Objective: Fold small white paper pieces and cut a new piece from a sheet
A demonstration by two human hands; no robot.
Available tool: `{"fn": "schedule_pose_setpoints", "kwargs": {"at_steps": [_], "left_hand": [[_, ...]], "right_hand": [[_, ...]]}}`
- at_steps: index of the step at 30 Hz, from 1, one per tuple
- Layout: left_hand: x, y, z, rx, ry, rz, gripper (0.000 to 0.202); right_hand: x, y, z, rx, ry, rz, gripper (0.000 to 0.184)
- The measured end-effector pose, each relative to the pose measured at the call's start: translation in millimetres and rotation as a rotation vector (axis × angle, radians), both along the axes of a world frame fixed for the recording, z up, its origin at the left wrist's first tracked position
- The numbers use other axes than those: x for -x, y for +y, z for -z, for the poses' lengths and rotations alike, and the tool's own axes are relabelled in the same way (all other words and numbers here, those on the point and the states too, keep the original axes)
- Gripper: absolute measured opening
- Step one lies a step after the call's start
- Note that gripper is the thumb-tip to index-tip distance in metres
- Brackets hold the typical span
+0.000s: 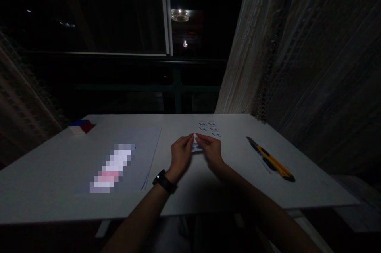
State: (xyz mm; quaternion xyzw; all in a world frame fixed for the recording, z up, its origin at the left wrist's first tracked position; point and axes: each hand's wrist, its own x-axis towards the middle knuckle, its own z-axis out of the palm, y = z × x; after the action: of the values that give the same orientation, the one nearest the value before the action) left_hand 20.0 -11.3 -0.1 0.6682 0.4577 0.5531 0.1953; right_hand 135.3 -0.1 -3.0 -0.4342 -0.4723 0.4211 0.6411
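Note:
My left hand and my right hand meet over the middle of the table, fingertips nearly touching. Both pinch a small white piece of paper between them. Just below the fingertips, between the hands, shows a pale piece with dark marks; whether it joins the pinched piece I cannot tell. Beyond my right hand lie several small white pieces with dark marks, set out in rows. A dark watch is on my left wrist.
Left on the white table lie paper sheets with a bright, pixelated rectangle on them. A red, blue and white cube sits far left. At right lies a yellow utility knife, blade end pointing away. Curtains hang behind.

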Motion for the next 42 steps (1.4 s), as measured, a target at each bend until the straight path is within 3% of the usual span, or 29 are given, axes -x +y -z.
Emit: {"fn": "schedule_pose_setpoints", "kwargs": {"at_steps": [9, 16, 42], "left_hand": [[0.0, -1.4, -1.1, -0.059, -0.007, -0.061, 0.025], [-2.0, -1.8, 0.4, -0.158, 0.003, -0.107, 0.022], [-3.9, -5.5, -0.4, -0.141, -0.052, -0.113, 0.022]], "right_hand": [[0.6, -1.6, 1.0, -0.086, -0.062, -0.024, 0.028], [1.2, -2.2, 1.1, -0.169, -0.199, 0.076, 0.023], [-0.1, -4.4, -2.7, -0.212, -0.296, 0.092, 0.021]]}}
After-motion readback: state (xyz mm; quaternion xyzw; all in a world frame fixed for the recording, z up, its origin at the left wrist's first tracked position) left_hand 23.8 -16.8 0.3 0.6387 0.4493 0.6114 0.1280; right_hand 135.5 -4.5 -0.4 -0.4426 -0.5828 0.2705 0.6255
